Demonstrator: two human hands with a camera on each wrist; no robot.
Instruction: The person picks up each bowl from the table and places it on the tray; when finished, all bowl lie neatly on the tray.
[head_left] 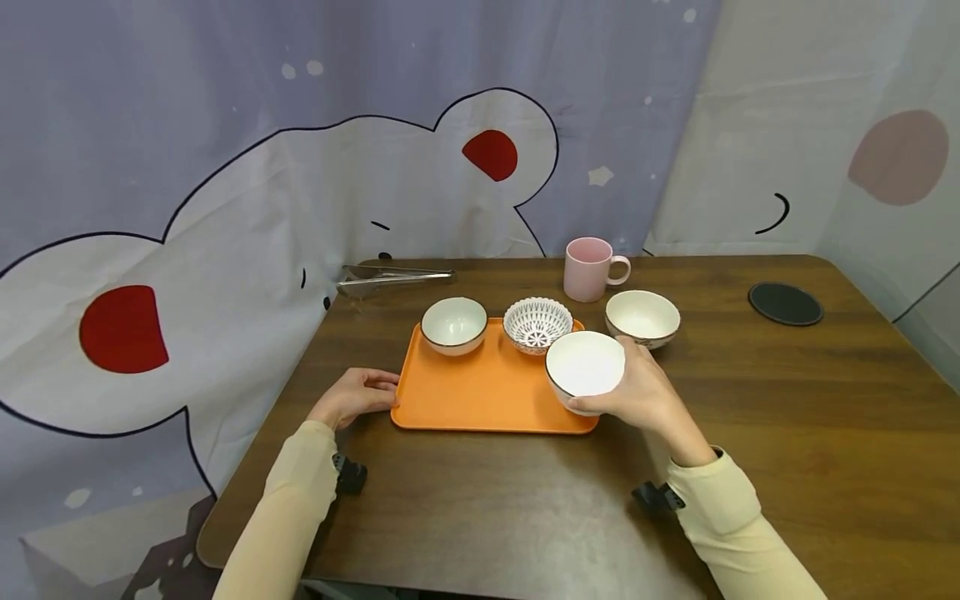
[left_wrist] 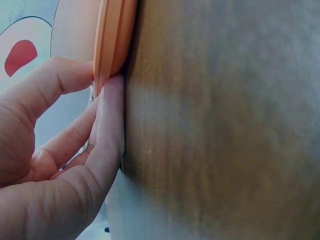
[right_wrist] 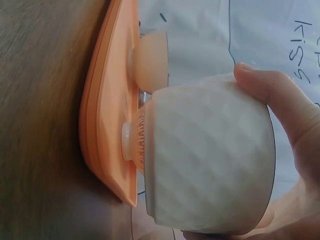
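My right hand (head_left: pixel 648 396) grips a white bowl (head_left: pixel 585 364) by its rim, above the right end of an orange tray (head_left: pixel 480 396). In the right wrist view the bowl (right_wrist: pixel 212 157) shows a dimpled outer wall and a dark rim line, and a gap separates it from the tray. At the tray's left edge, my left hand (head_left: pixel 358 395) pinches the rim between thumb and fingers, as the left wrist view shows at the tray edge (left_wrist: pixel 112 42). A pale bowl (head_left: pixel 453 323) and a patterned, scalloped bowl (head_left: pixel 537 321) sit along the tray's far side.
Just beyond the tray's right corner stands another white bowl (head_left: pixel 642 315). Behind it is a pink mug (head_left: pixel 587 271), handle to the right. Metal tongs (head_left: pixel 397 277) lie at the back left of the wooden table (head_left: pixel 787 433). A dark round coaster (head_left: pixel 785 303) lies far right.
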